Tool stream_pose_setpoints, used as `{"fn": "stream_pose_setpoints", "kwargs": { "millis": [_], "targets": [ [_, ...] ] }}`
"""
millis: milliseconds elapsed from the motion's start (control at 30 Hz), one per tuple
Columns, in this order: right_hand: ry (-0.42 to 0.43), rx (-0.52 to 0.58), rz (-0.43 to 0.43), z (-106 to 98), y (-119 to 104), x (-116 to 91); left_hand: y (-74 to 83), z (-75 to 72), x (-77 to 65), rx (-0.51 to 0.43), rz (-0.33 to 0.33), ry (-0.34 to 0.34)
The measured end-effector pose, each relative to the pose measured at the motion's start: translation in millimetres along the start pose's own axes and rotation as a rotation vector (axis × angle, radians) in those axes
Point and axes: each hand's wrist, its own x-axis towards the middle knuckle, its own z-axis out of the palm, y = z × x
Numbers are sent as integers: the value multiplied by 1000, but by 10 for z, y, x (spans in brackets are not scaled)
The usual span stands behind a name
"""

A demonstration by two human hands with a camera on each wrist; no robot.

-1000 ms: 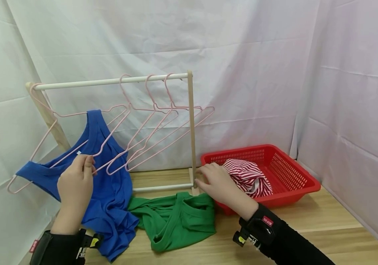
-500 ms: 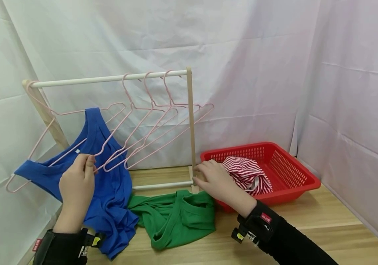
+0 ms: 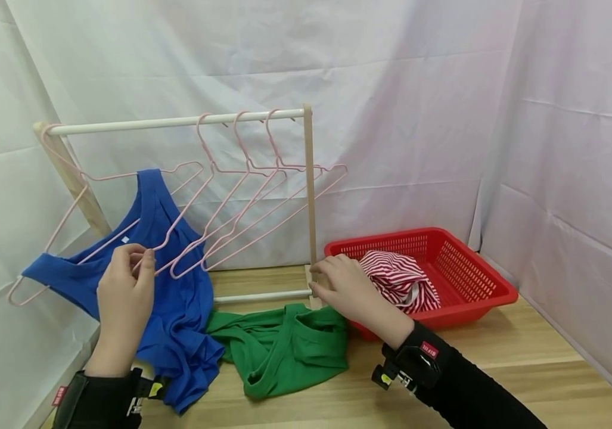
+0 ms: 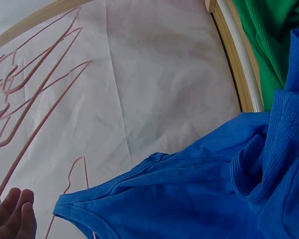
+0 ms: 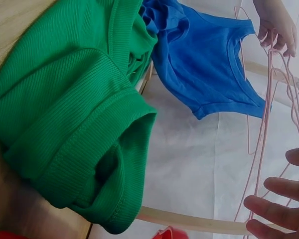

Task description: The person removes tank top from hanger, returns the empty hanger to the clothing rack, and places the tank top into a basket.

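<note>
In the head view my left hand (image 3: 126, 292) has its fingers round the lower left end of a pink clothes hanger (image 3: 177, 223), thumb now apart from the fingertips. The hanger hooks over the white rail (image 3: 139, 124). Beside it, a blue tank top (image 3: 171, 298) hangs by its straps on another pink hanger (image 3: 64, 220), its hem trailing onto the table. My right hand (image 3: 345, 283) holds nothing, its fingers spread close to the rack's right post (image 3: 310, 196); the right wrist view shows these fingers (image 5: 279, 211). A green garment (image 3: 295, 357) lies crumpled between the hands.
A red basket (image 3: 477, 310) with a red-and-white striped garment (image 3: 399, 280) stands to the right of the rack. Two more pink hangers hang near the rail's right end. White cloth (image 3: 418, 119) encloses the wooden table (image 3: 472, 381).
The left thumb and fingers have spread apart around the hanger's end, where they pinched it before. The right hand stays by the post. The view has tilted slightly.
</note>
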Motion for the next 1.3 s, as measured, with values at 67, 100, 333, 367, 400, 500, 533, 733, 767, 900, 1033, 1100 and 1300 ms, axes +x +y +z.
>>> {"fn": "stream_pose_setpoints", "kwargs": {
  "millis": [67,100,333,367,400,500,533,733,767,900,1033,1100,1300],
  "targets": [
    [4,5,-3,-8,-12,0,20,-14,2,-16,-8,7],
    [5,1,-2,-9,-22,0,26,-21,4,-24,-6,15],
    [-32,19,19,-25,-104,-8,46,-82,-15,-77,69,99],
    [-36,21,19,-25,-117,-9,55,-91,-18,-81,90,115],
    [-40,28,19,-26,-130,-11,64,-99,-23,-82,114,131],
    [-46,43,1,-16,-167,-18,103,-109,-42,-73,221,191],
    [-51,49,-2,-7,-181,-21,123,-111,-56,-62,263,207],
    [-120,94,-2,95,-257,-49,268,-113,-166,0,527,226],
    [-137,98,0,119,-268,-54,291,-112,-186,2,562,213],
    [-211,99,17,224,-310,-67,357,-93,-274,10,654,111],
    [-281,114,33,355,-339,-86,354,-34,-361,44,675,-14],
    [-322,125,49,429,-347,-97,334,3,-393,69,677,-66],
    [-447,110,111,633,-369,-140,267,110,-478,114,649,-212]
  ]
}}
